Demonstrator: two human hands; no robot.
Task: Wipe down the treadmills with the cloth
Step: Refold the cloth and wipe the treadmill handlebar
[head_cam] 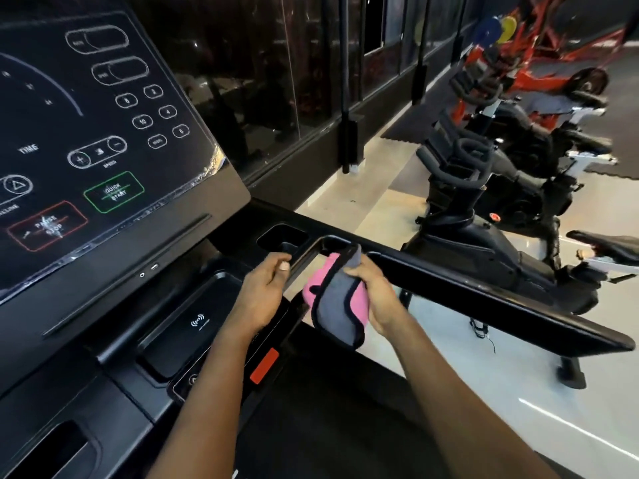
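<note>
A: You are gripping the soft pink and grey cloth with black trim (332, 305) in your right hand (377, 296), over the right edge of the black treadmill console (193, 340).
B: And your left hand (263, 294) is hanging loosely curled just beside it, holding nothing.

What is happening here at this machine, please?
A person stands at a treadmill console. The right hand grips a pink and grey cloth just in front of the side handrail. The left hand holds nothing, its fingers loosely curled beside the cup holder. Exercise bikes stand on the floor to the right.
</note>
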